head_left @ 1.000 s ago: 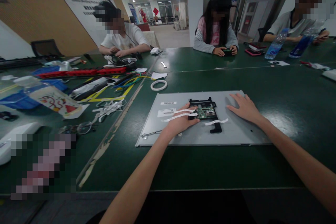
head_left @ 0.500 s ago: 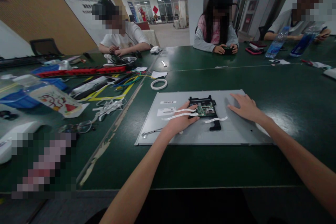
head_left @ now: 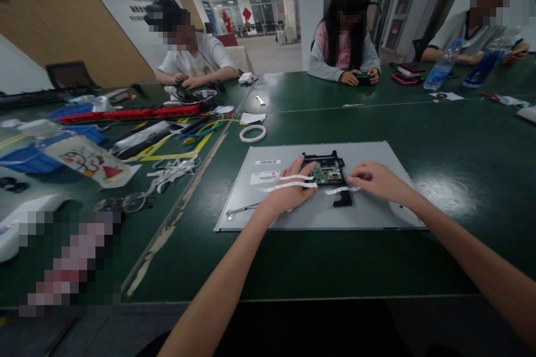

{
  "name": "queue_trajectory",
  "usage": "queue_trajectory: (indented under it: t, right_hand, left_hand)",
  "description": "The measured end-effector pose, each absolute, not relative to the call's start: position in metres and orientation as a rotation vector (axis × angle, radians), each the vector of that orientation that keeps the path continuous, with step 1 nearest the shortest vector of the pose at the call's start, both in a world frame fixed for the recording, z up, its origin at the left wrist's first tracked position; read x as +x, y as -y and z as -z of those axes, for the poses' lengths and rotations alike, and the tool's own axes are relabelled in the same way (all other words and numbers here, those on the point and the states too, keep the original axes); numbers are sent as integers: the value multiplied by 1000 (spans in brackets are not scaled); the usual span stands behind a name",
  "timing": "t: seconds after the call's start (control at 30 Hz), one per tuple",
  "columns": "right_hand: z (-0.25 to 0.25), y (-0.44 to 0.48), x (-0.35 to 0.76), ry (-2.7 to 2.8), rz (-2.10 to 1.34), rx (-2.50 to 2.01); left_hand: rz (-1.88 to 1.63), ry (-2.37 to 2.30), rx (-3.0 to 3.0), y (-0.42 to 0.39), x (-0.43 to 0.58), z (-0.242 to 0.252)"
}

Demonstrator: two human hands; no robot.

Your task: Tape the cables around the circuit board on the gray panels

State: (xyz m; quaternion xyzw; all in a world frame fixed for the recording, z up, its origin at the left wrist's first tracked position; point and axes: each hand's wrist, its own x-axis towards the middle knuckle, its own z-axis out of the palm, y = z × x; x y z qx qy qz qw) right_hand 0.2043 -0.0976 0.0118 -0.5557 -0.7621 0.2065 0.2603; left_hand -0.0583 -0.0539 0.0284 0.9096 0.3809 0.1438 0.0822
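Note:
A flat grey panel (head_left: 234,201) lies on the green table, with a circuit board (head_left: 326,174) in a black frame on it. My left hand (head_left: 291,192) rests over the board's left side, fingers stretched out. White tape strips (head_left: 293,185) cross by its fingers. My right hand (head_left: 383,183) is closed at the board's right, fingertips pinched together just above another tape strip (head_left: 335,192). Whether that strip is between them, I cannot make out. A black bracket arm (head_left: 344,199) extends below the board. Thin cables (head_left: 243,210) run left from under my left wrist.
A tape roll (head_left: 252,133) and small wrench (head_left: 260,100) lie beyond the panel. Left are a white cable (head_left: 173,173), glasses (head_left: 136,202), blue trays (head_left: 31,160) and red strips (head_left: 134,113). Several people sit opposite; two bottles (head_left: 444,67) stand at right.
My right hand has moved left toward the board, and its spread fingers have closed into a pinch. My left hand stays at the board, nearly unmoved.

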Motion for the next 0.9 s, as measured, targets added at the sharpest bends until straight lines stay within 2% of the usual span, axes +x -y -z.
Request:
queue_trajectory:
  t: [0.13,0.27,0.47,0.9]
  right_hand:
    - [-14,99,205,2108,-604,-1483]
    - [-16,100,207,2162,-635,-1456]
    - [-14,100,206,2193,-570,-1464]
    - [-9,117,170,2309,274,-1740]
  left_hand:
    - [-578,-853,2827,64,-44,-37]
    - [-506,-559,2911,73,-29,-36]
    - [-429,-562,3020,77,-27,-28]
    - [-336,-586,3148,77,-26,-22]
